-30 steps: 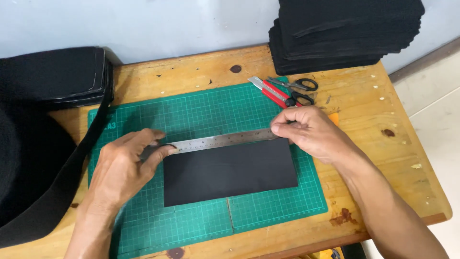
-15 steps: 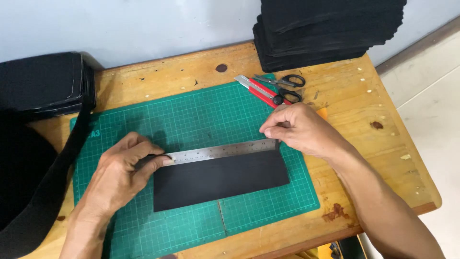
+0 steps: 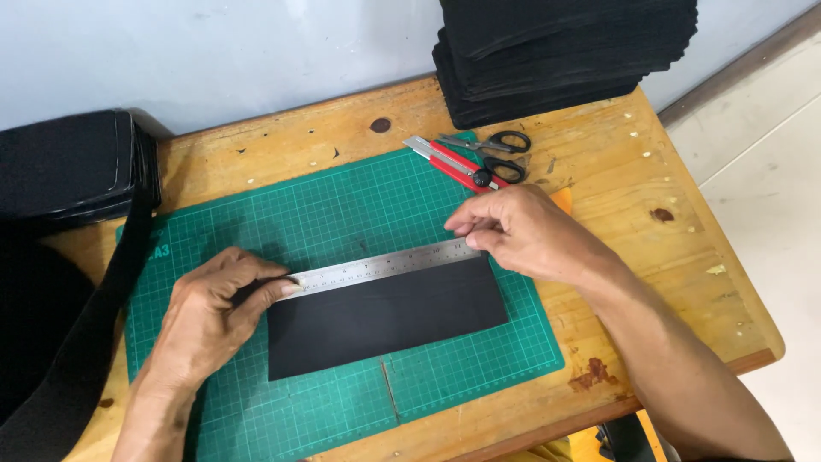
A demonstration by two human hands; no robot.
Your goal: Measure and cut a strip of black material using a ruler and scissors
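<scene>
Both hands keep pinching the steel ruler (image 3: 385,265) on the black sheet (image 3: 389,318): left hand (image 3: 214,312) and right hand (image 3: 522,231) unmoved.

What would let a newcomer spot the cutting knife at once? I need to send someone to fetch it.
On the wooden table, look at the far right corner of the green cutting mat, below the stack of black sheets. The utility knife lies there slantwise, just beyond the right hand. It is a straight red and grey bar, unlike the black-handled scissors beside it with loop handles.

left hand (image 3: 209,312): bare, no glove | right hand (image 3: 526,233): bare, sleeveless forearm
</scene>
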